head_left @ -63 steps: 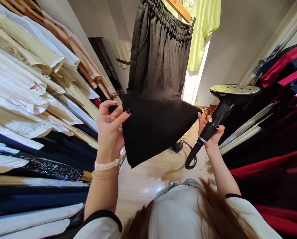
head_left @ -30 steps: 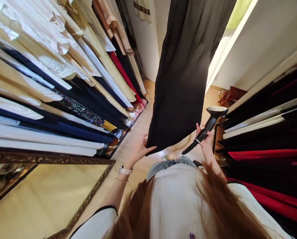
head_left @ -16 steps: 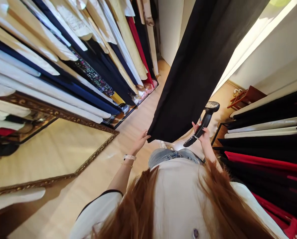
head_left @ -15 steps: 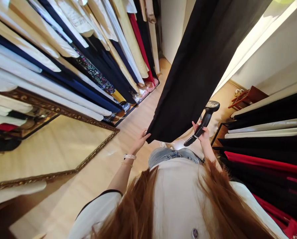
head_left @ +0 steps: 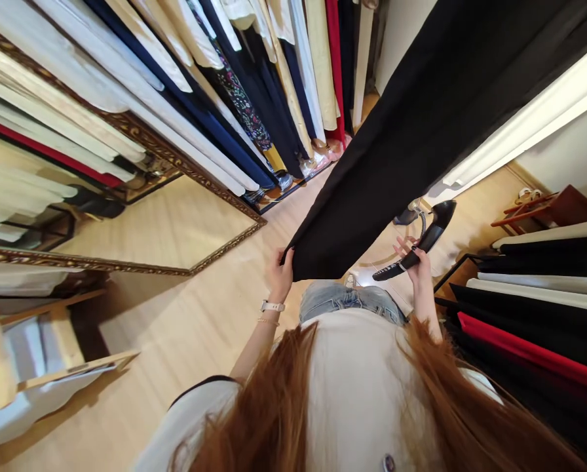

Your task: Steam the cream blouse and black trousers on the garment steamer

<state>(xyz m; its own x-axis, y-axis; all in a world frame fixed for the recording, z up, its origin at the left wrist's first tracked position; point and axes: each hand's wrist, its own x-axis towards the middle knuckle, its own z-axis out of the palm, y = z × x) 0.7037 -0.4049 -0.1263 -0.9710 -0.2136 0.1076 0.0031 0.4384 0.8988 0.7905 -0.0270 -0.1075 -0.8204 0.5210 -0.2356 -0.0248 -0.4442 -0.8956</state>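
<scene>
A long black garment (head_left: 396, 144) hangs down from the upper right, its lower edge in front of my waist. My left hand (head_left: 282, 270) pinches the lower left corner of that cloth, pulling it out to the left. In my right hand (head_left: 418, 262) is a black handheld garment steamer (head_left: 434, 229), gripped by its handle, with its head up and tilted away to the right. A gap separates the steamer from the cloth. The steamer's ribbed hose (head_left: 423, 224) shows behind it. The top of the garment is out of view.
Many hanging clothes (head_left: 254, 78) line the far left. A gilt-framed mirror (head_left: 225, 246) leans at the left, and a wooden stand (head_left: 62, 334) is below it. Dark and red garments (head_left: 529, 341) hang at the right, near a reddish-brown wooden stool (head_left: 563, 213).
My view has turned to the right. The steamer has moved away from the cloth, and its head has turned. My left hand still holds the hem corner, and the garment slants more.
</scene>
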